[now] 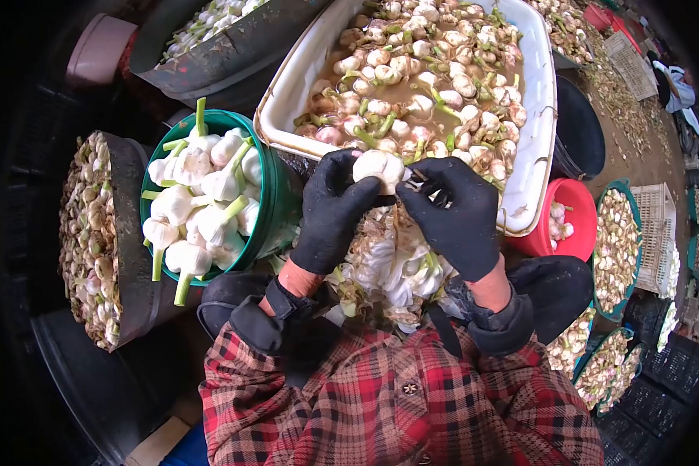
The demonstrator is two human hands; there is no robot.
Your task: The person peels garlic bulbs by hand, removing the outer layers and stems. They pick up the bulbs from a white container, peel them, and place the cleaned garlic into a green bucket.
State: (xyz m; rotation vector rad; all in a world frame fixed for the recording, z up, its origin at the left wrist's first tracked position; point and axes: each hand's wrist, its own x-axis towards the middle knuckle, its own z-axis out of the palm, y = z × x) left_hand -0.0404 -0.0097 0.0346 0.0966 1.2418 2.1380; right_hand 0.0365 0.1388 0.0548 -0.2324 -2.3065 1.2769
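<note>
A white garlic bulb (378,169) is held up in front of my chest. My left hand (332,208), in a black glove, is closed around its left side, with the thumb beneath. From the right, my gloved right hand (460,216) pinches at the bulb's edge, a small pale shred showing at its fingertips. Under both hands, a heap of peeled skins and garlic (400,268) fills my lap. Beyond them stands a white tub (537,147) of muddy water with many unpeeled bulbs floating in it.
To the left, a green bucket (268,194) holds clean white bulbs with trimmed stems. Beside it is a dark container (132,233) heaped with garlic. On the right are a red bucket (579,225), garlic-filled baskets (616,241) and a cream crate (654,233). A person (679,89) is at the far right.
</note>
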